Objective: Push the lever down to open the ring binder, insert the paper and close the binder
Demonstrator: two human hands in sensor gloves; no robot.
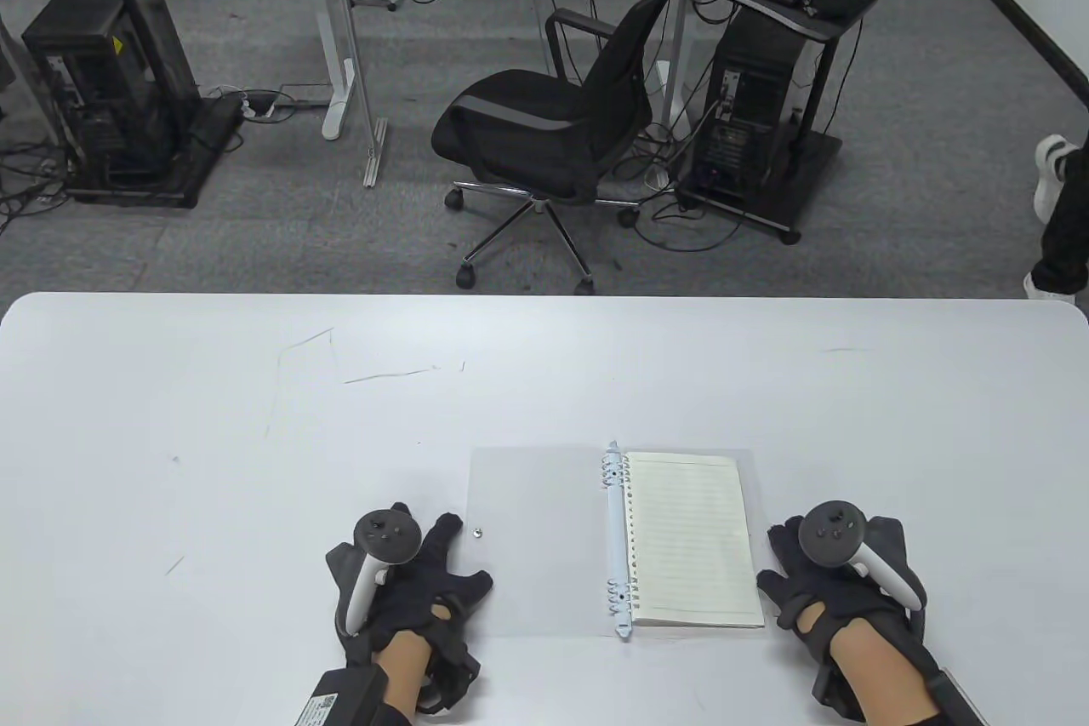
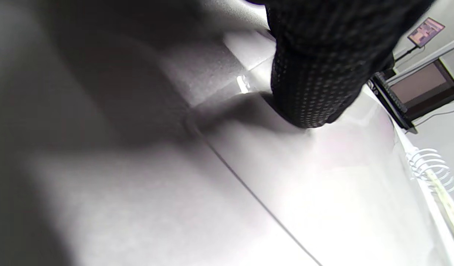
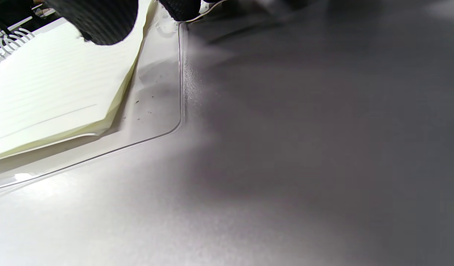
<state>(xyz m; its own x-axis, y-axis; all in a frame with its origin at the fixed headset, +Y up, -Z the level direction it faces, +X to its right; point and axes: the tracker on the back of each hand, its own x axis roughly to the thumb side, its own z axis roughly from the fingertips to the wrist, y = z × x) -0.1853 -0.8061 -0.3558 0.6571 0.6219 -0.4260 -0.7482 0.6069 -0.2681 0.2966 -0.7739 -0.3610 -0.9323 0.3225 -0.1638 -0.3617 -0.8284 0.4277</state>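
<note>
Binder (image 1: 544, 539) first, since everything else sits around it: from the table view it lies open and flat on the white table (image 1: 255, 420), clear covers spread to both sides, the white ring spine (image 1: 618, 539) down its middle and a stack of lined paper (image 1: 693, 539) on the cover right of the spine. The left hand (image 1: 408, 581) rests flat just left of the binder, fingers spread and straight, one or two tips touching the left cover's edge; it holds nothing. The right hand (image 1: 834, 581) lies just right of the binder, fingers relaxed on the table, also holding nothing. In the left wrist view a gloved fingertip (image 2: 312, 99) presses down on the clear cover near its corner, with the rings (image 2: 430, 168) farther off. In the right wrist view gloved fingers (image 3: 101, 18) hang over the paper's edge (image 3: 46, 92) beside the cover's rounded corner (image 3: 171, 127); whether they touch the sheet is hard to tell. Judging by this, no step is under way: the lever looks untouched, so the next move calls for a finger reaching the tab at the spine's end and pushing down while the other hand steadies the binder. No brand or readable writing shows on the binder or paper.
</note>
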